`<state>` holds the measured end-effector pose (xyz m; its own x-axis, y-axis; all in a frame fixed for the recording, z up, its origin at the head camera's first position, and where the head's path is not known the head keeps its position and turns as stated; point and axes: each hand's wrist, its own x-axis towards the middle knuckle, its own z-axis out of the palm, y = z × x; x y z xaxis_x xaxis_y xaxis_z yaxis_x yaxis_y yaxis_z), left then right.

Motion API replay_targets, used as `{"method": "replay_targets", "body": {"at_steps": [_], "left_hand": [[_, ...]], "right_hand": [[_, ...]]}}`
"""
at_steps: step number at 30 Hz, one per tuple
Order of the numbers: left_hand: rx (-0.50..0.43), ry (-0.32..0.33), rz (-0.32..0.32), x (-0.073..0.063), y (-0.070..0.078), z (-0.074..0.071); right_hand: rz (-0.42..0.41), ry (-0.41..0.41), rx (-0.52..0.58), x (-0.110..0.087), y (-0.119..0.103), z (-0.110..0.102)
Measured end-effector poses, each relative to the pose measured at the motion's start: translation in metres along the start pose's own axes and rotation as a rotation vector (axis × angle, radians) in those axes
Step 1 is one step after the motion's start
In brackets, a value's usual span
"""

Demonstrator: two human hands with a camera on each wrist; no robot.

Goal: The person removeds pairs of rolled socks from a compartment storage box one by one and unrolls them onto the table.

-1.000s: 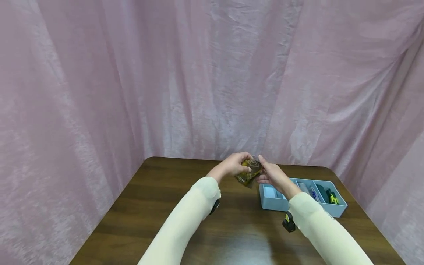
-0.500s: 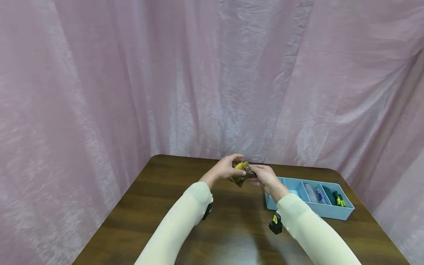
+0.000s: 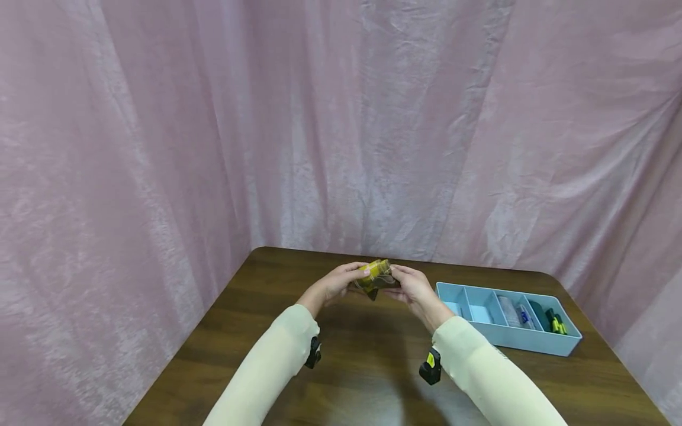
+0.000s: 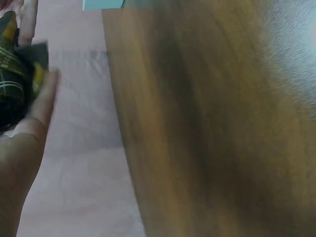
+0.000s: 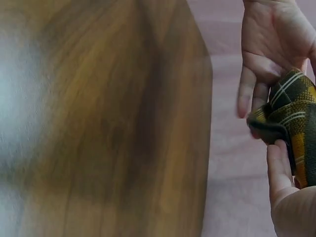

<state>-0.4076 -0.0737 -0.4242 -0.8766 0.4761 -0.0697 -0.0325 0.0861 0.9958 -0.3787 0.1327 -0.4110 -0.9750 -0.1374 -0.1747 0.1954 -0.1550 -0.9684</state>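
Observation:
Between my two hands, above the far part of the table, is a folded or rolled plaid cloth piece in yellow, dark green and white. My left hand grips its left end, thumb on the near side. At the other end, my right hand pinches the edge. The right wrist view shows the cloth's dark-lined flap lifted at the right hand's fingertips, with the left hand's palm behind it. In the left wrist view, the left thumb lies along the cloth, which the frame edge cuts off.
A light blue divided tray stands right of my hands on the brown wooden table. Its right compartments hold a clear item, a blue-marked item and green and yellow pieces. A pink curtain hangs behind the table.
Both hands and the cloth have shifted left, away from the tray. The cloth has turned, showing more of its yellow side. The left fingers have closed in on it.

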Motion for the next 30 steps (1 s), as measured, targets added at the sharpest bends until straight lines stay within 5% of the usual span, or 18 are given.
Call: {"method": "replay_targets", "body": {"at_steps": [5,13,22,30], "left_hand": [[-0.145,-0.007,-0.015,-0.008,-0.007,-0.003],[-0.105,0.051,-0.032,-0.016,-0.014,-0.003],[-0.022,0.088,-0.043,-0.025,-0.018,-0.008],[-0.01,0.107,-0.051,-0.033,-0.024,-0.013]], "right_hand": [[-0.003,-0.037,0.007,-0.002,0.01,0.007],[0.043,-0.063,-0.232,-0.008,0.017,0.007],[0.024,-0.146,-0.159,-0.012,0.03,0.014],[0.04,-0.186,-0.204,-0.014,0.044,0.021]]}}
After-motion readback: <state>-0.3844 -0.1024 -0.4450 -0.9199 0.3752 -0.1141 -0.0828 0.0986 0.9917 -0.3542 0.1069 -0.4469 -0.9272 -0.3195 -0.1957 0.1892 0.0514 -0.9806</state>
